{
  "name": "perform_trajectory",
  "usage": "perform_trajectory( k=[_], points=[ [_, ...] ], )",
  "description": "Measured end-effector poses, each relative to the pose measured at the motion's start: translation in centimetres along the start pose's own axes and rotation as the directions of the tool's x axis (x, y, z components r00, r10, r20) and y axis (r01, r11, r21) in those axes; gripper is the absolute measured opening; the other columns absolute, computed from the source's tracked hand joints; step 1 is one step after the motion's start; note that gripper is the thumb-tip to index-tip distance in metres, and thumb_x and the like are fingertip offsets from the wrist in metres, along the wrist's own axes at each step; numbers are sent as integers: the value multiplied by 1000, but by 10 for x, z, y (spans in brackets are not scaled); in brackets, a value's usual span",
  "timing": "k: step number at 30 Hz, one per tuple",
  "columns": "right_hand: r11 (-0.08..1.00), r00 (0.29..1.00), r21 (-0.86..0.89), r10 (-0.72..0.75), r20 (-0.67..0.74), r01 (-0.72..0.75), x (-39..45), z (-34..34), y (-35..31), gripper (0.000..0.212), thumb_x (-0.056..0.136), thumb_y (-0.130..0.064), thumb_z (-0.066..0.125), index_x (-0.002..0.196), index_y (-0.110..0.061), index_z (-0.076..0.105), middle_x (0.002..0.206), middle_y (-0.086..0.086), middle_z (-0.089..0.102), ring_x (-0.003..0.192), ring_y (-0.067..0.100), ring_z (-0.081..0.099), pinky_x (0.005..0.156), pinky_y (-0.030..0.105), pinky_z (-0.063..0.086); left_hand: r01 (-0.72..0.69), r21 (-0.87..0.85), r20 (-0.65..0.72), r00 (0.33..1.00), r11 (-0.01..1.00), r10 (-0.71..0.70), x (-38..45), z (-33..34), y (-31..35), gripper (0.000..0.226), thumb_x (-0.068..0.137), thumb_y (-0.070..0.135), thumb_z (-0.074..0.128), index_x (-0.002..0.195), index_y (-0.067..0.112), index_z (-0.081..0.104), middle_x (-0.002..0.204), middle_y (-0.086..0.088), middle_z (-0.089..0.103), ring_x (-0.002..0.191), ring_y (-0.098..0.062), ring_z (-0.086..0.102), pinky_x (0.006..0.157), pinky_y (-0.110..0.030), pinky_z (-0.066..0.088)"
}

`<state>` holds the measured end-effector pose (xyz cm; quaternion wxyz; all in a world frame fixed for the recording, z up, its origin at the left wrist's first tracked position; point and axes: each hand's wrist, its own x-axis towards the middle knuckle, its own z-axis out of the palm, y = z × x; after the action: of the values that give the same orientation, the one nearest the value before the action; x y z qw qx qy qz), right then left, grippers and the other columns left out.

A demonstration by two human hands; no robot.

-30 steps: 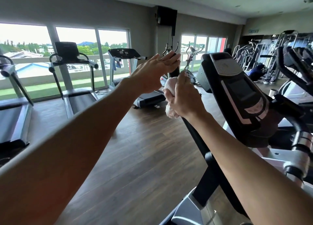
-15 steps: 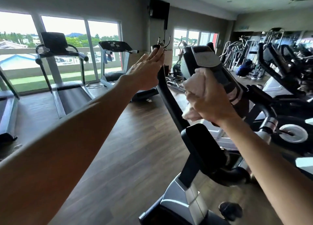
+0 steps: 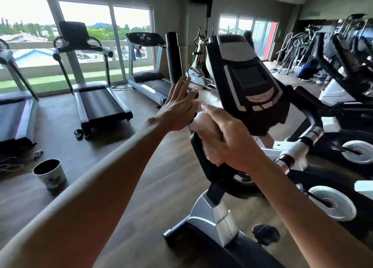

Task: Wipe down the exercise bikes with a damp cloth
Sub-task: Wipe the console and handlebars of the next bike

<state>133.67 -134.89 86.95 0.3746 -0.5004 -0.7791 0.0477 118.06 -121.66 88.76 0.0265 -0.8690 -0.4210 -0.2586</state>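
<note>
1. At frame centre, the right hand (image 3: 226, 142) grips a white cloth (image 3: 201, 124) against the exercise bike (image 3: 248, 90) handlebar post below the console.
2. The left hand (image 3: 179, 106), fingers straight, steadies the upright bar.
3. Wiping is under way; the console likely needs attention next.

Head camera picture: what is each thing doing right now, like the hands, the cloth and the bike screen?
Left hand: fingers straight, against the black handlebar.
Right hand: gripping the white cloth.
White cloth: bunched, pressed on the handlebar.
Black bike console: screen dark.
Metal cup: upright on floor.
</note>
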Motion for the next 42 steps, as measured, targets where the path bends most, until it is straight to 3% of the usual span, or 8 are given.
perform_trajectory(
  k=[5,11,19,23,26,32,37,42],
  points=[
    [970,992,-241,-65,-104,38,-6,21,-6,65,105,-41,35,158,-6,21,160,10,34,150,22,27,123,37,24,-13,18,9,1000,1000,13,-3,-5,6,62,101,34,29,154,3,32,167,-20,-8,154,-33,-16,127,-45,-4],
    [962,994,-265,-86,-64,66,-55,20,-2,62,107,-39,23,159,-8,12,163,10,26,153,19,17,124,37,21,81,32,6,997,996,-81,-1,1,11,56,109,29,32,159,6,21,168,-14,-12,155,-26,-17,123,-37,-8],
    [970,982,-241,-61,-178,17,-5,26,-3,56,102,-34,37,155,-16,31,152,7,44,138,24,42,113,40,37,31,118,22,999,993,-34,-3,-1,5,59,107,15,38,159,2,14,167,-19,-14,154,-32,-18,127,-45,-2],
    [965,984,-237,-142,-106,114,-50,21,-2,52,101,-29,42,150,-14,38,148,6,46,138,24,39,114,41,35,63,157,50,996,986,-72,-2,2,9,67,105,40,16,158,0,18,167,-20,-11,154,-31,-19,127,-47,-5],
    [958,979,-241,-181,-96,153,-62,18,6,54,101,-30,40,152,-12,36,151,6,44,142,23,36,116,42,32,121,90,26,992,989,-124,0,1,13,59,109,32,27,160,4,14,168,-15,-13,154,-25,-19,124,-36,-10],
    [975,989,-217,-64,-132,34,3,24,0,59,101,-34,34,154,-9,31,156,9,41,145,23,36,120,38,27,12,120,26,1000,993,-16,0,2,-2,67,105,14,49,159,3,13,167,-19,-12,154,-31,-17,126,-39,-6],
    [964,986,-240,-139,-88,114,-45,26,-9,60,102,-30,36,157,-9,23,159,10,35,149,22,27,123,41,23,57,55,13,998,997,-57,1,2,5,56,110,27,33,159,4,18,168,-15,-12,155,-27,-17,122,-33,-10],
    [955,978,-246,-192,-77,168,-47,26,-2,63,100,-33,35,156,-6,24,158,13,36,148,25,30,120,44,27,76,42,-7,997,996,-76,3,4,4,56,109,25,34,158,2,21,168,-18,-9,155,-28,-16,124,-37,-8]
  ],
)
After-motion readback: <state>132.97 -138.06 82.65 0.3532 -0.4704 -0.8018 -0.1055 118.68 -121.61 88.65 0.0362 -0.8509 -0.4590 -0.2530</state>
